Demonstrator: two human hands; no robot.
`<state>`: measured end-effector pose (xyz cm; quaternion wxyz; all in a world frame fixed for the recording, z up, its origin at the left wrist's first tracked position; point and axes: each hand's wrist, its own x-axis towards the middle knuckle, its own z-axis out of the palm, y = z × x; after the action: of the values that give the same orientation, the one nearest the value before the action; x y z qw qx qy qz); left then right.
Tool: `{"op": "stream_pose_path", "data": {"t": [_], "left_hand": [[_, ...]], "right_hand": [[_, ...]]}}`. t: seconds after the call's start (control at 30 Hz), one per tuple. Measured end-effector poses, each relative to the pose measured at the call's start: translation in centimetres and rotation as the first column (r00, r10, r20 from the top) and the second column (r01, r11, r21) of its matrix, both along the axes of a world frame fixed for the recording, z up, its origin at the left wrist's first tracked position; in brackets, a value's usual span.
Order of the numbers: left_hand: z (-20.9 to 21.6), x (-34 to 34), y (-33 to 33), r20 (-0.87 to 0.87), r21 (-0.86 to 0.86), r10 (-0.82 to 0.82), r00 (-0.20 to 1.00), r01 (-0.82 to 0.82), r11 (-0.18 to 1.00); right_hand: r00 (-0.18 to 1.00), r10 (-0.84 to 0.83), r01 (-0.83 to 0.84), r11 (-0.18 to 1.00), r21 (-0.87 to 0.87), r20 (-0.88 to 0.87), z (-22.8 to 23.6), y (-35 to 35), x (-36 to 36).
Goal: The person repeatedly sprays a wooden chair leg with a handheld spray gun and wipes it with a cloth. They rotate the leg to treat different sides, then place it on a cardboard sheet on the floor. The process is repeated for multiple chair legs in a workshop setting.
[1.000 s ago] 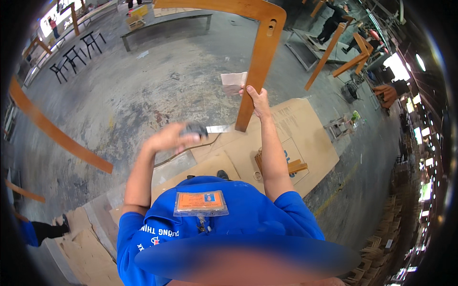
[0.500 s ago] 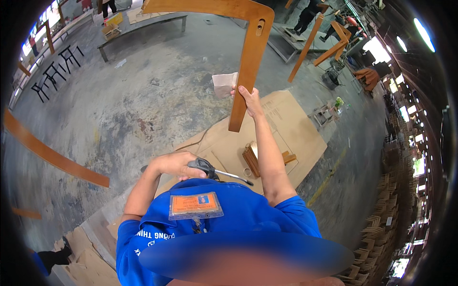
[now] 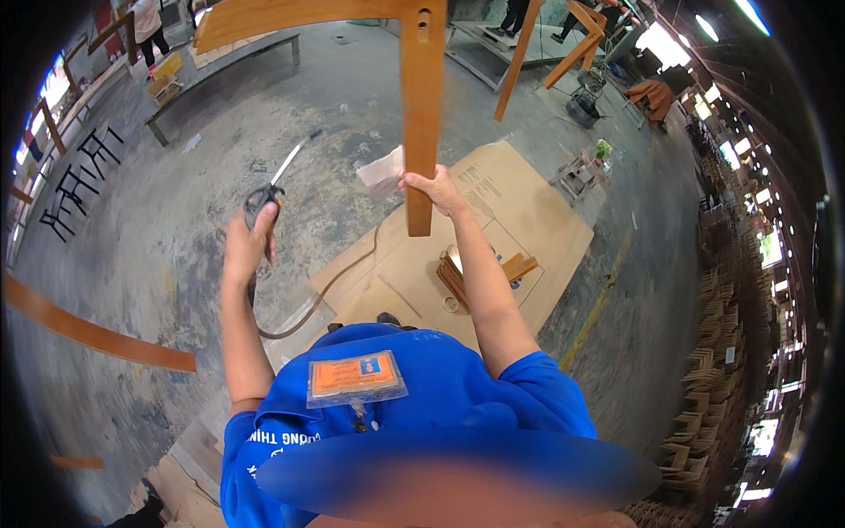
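Observation:
My left hand (image 3: 239, 246) is closed round the black grip of an air blow gun (image 3: 260, 201), held out to the left. Its thin metal nozzle points up and away over the floor. With my right hand (image 3: 444, 190) I grip the lower end of an orange-brown wooden chair frame (image 3: 421, 106), which rises to a corner with a slot and bends off to the left. A pale sheet of sandpaper (image 3: 381, 173) sticks out beside the frame at my right fingers. The blow gun's trigger is hidden by my hand.
Below lies flattened cardboard (image 3: 554, 229) with a bundle of small wooden pieces (image 3: 453, 280) and a tape roll (image 3: 451, 304). A hose (image 3: 339, 280) curves over it. A curved wooden part (image 3: 97, 330) hangs at left; a low bench (image 3: 224, 84) stands farther off.
My left hand has swung from near my chest out to the left and forward, turning the blow gun's nozzle upward. The frame has shifted left in view and stands straighter in my right hand.

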<state>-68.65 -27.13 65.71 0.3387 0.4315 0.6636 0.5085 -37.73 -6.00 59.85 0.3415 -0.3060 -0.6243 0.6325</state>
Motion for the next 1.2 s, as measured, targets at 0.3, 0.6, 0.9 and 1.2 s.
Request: {"op": "stream_pose_path", "data": {"t": [0.3, 0.6, 0.9, 1.2], "left_hand": [[-11.1, 11.4, -2.3, -0.082, -0.409, -0.282, 0.956, 0.226, 0.884], [-14.8, 14.6, -2.6, 0.336, 0.112, -0.408, 0.849, 0.394, 0.912], [-15.1, 19.7, -5.9, 0.216, 0.046, -0.038, 0.976, 0.029, 0.999], [-13.7, 24.1, -15.0, 0.104, 0.031, 0.539, 0.836, -0.544, 0.838]], "right_hand": [[0.999, 0.030, -0.032, 0.996, -0.082, -0.027, -5.0, 3.0, 2.9], [1.000, 0.002, -0.001, 1.000, 0.029, -0.021, -7.4, 8.1, 3.0], [0.988, 0.142, -0.156, 0.921, -0.357, -0.065, -18.3, 8.0, 3.0], [0.672, 0.705, -0.741, 0.639, -0.208, -0.226, -10.6, -7.5, -14.5]]}}
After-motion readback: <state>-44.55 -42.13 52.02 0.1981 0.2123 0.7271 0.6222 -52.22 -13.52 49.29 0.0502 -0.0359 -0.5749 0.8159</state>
